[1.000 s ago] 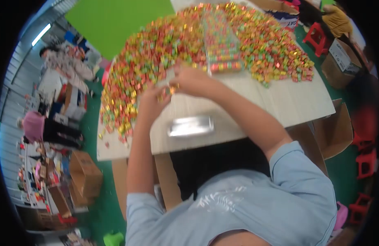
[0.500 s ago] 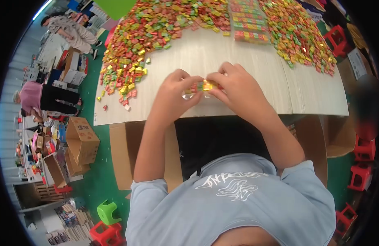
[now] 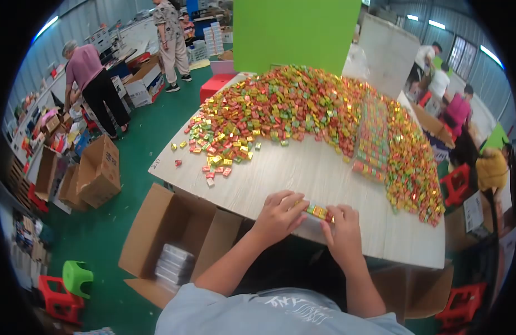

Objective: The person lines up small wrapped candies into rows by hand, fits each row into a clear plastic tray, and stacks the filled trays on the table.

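Near the front edge of the table [image 3: 269, 181], my left hand [image 3: 280, 218] and my right hand [image 3: 342, 226] hold a short row of small foil-wrapped candies [image 3: 318, 212] between them. The row shows yellow, green and red pieces. My left fingers close over its left end, and my right thumb and fingers pinch the right end. Beyond my hands, a wide pile of loose red, yellow and green candies [image 3: 302, 100] arcs across the table. Several rows of candies in clear packs [image 3: 374, 139] lie side by side within the right part of the pile.
An open cardboard box [image 3: 152, 229] with whitish packs [image 3: 174, 265] stands below the table's left front edge. Behind the table rises a green panel [image 3: 297, 33]. Red stools [image 3: 61, 298] and a green stool [image 3: 78, 278] are on the floor. Other people work farther off.
My view has tilted up and turned, so the room beyond and the box at the left now show. Both hands still hold the row; the left hand's fingers now lie over it.
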Motion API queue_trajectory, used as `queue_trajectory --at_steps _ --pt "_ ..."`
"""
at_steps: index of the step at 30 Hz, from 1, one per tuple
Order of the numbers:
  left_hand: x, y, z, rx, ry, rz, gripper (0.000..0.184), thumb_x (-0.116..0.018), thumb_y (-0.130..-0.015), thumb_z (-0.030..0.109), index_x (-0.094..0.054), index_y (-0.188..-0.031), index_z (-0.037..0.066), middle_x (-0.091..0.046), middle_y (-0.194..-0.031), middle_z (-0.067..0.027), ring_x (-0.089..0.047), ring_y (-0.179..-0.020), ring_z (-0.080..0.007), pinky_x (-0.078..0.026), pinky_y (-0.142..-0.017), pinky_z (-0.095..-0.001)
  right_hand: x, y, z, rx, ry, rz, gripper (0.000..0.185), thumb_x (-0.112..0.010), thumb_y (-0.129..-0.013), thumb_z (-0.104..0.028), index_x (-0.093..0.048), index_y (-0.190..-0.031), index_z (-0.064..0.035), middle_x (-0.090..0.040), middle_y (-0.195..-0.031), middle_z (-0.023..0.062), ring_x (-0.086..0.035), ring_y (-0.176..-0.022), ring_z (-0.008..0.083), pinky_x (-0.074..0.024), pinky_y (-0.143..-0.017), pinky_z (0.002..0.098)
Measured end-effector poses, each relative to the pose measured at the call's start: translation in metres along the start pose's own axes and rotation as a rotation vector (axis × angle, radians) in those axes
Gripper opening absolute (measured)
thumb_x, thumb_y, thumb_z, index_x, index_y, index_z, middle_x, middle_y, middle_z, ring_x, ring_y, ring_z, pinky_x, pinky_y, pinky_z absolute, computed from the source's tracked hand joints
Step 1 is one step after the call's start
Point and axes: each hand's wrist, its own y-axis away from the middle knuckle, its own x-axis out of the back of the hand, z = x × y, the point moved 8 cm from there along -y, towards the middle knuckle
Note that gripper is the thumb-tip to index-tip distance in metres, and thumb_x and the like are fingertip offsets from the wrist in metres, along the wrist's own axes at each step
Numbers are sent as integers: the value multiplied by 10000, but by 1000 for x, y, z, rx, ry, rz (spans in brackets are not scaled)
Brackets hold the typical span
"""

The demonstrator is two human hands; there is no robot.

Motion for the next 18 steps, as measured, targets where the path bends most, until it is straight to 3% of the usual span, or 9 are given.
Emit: queue_trajectory --at_steps 5,10,15,18 --pt "-4 15 -5 7 20 44 457 -774 -891 229 -683 -1329 135 -607 -1429 -78 -537 -1340 -311 -458 -1064 -456 -7 17 -2 76 45 11 468 -729 -880 -84 -578 -1321 -40 -551 -1246 192 -515 -1165 408 -429 -1041 486" --pt "-7 17 -8 20 107 9 523 -758 -907 254 -624 -1398 133 -584 -1467 -110 -521 -1375 -330 -421 -1116 -477 -7 30 6 5 -25 149 467 -709 -868 -54 -591 -1320 -39 -560 -1263 191 -512 -1229 397 -421 -1071 488" --pt "1 13 -23 133 325 71 597 -731 -914 236 -543 -1445 37 -575 -1460 -199 -530 -1360 -402 -379 -1155 -507 -7 31 2 84 147 136 405 -697 -872 -39 -630 -1272 -38 -636 -1232 184 -568 -1168 394 -426 -1051 491" --pt "-1 3 -34 185 403 52 523 -750 -914 208 -596 -1378 21 -621 -1398 -213 -565 -1320 -396 -406 -1126 -498 1 22 -3 60 135 107 299 -722 -904 -69 -656 -1193 -28 -647 -1191 185 -582 -1139 390 -468 -990 470"
